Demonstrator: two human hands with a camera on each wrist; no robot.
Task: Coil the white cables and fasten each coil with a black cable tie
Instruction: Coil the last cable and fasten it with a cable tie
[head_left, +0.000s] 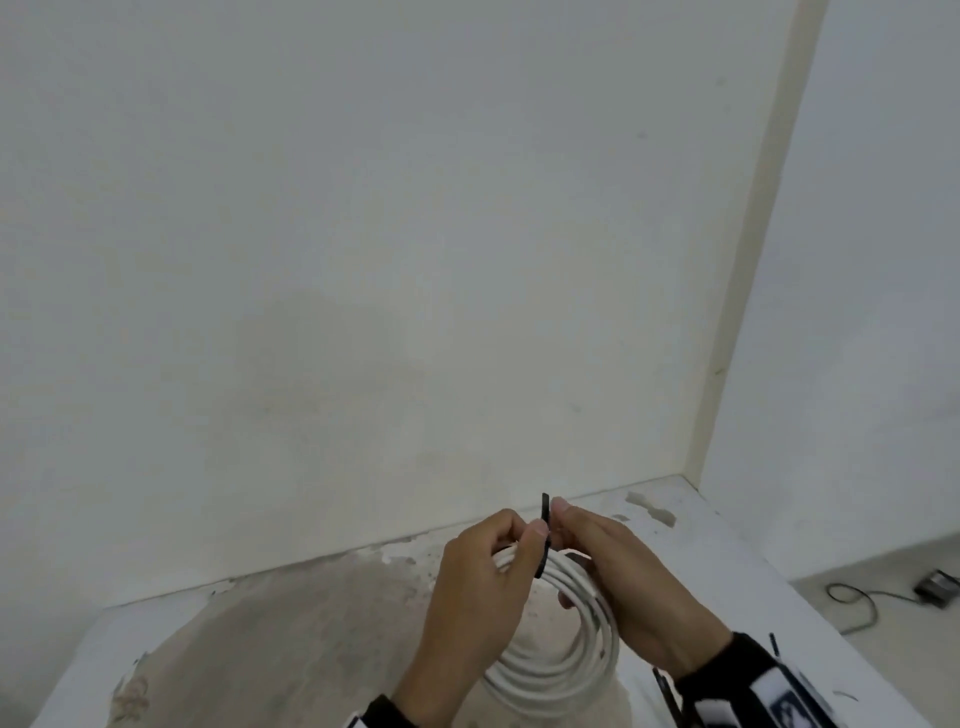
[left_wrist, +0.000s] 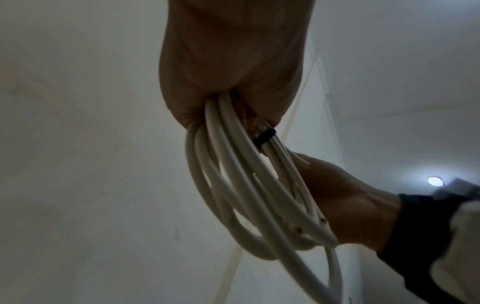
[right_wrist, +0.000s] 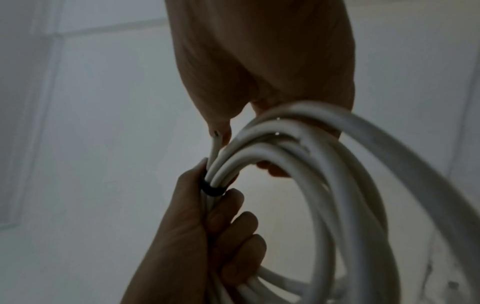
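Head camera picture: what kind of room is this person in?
Probably a bare workroom or an unfinished room. The plain white walls are empty, the white worktop is stained and chipped, and a dark cord lies loose on the floor.

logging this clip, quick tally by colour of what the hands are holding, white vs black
white: 1, the coiled white cable, gripped by the left hand and steadied by the right hand
black: 1, the black cable tie wrapped round the coil, its tail pinched between both hands
total: 2
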